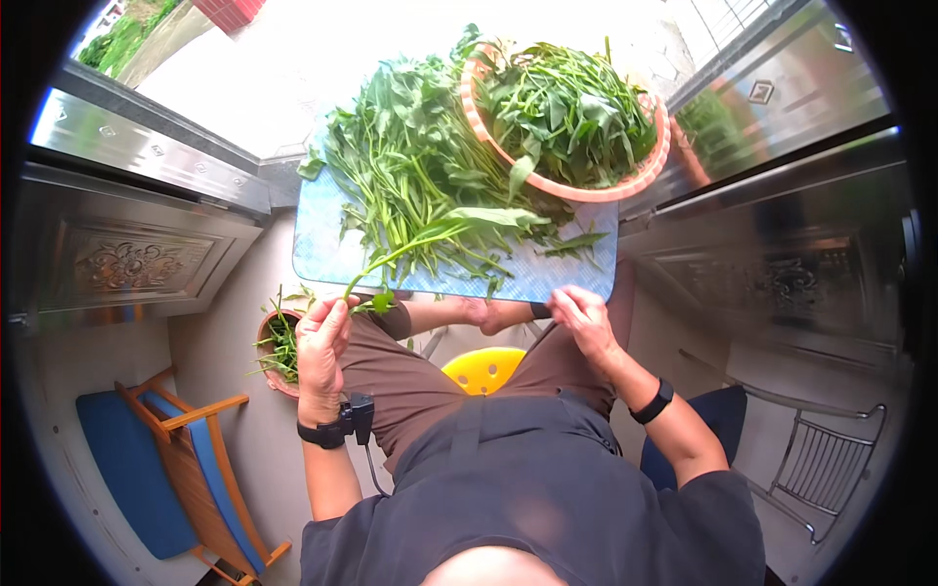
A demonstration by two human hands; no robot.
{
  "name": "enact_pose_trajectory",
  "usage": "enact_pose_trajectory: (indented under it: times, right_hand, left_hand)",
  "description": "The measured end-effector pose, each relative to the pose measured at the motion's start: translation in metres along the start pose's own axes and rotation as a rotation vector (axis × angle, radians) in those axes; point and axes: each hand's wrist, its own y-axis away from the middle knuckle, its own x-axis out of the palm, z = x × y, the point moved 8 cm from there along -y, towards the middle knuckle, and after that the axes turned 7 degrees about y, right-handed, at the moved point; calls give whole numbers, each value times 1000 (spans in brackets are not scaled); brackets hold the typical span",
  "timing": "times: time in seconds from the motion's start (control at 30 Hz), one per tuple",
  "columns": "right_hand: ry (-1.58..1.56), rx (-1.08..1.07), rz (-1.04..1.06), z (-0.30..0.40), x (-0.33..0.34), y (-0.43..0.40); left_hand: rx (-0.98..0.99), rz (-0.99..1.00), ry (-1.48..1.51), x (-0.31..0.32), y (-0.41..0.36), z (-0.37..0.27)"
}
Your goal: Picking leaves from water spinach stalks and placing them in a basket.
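Observation:
My left hand (322,340) pinches the lower end of a leafy green stem (410,245), whose long leaves reach up and right over a blue patterned board (454,282). On the board lies a large heap of leafy green stems (403,161). At its upper right, a pink plastic basket (608,194) is piled with more picked greens (564,110). My right hand (581,315) is by the board's front right corner, fingers curled and close together; whether something small is between them cannot be told.
A reddish pot (284,384) holding stem pieces stands on the floor at left. Beyond it is a wooden chair with blue cushions (132,469). A metal-framed chair (828,461) is at right. Open metal doors (139,256) flank me. A yellow stool seat (484,370) shows between my legs.

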Motion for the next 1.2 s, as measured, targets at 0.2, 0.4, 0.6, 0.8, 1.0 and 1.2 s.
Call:
enact_pose_trajectory:
  times: [0.2,0.4,0.6,0.8,1.0,1.2]
  right_hand:
    - [-423,-56,368,99,76,-5]
    - [-416,32,230,100,89,-16]
    - [-398,-53,171,100,96,-5]
    - [-491,-40,195,107,95,7]
    - [-458,-124,102,92,92,5]
    - [-533,22,37,84,84,11]
  left_hand:
    - [-52,113,-152,14,17,16]
    - [85,213,-717,28,25,21]
    - [165,328,-573,67,16,22]
    - [-3,292,-125,82,4,39]
    - [53,264,-80,95,11,29]
    - [-26,192,-19,85,10,41]
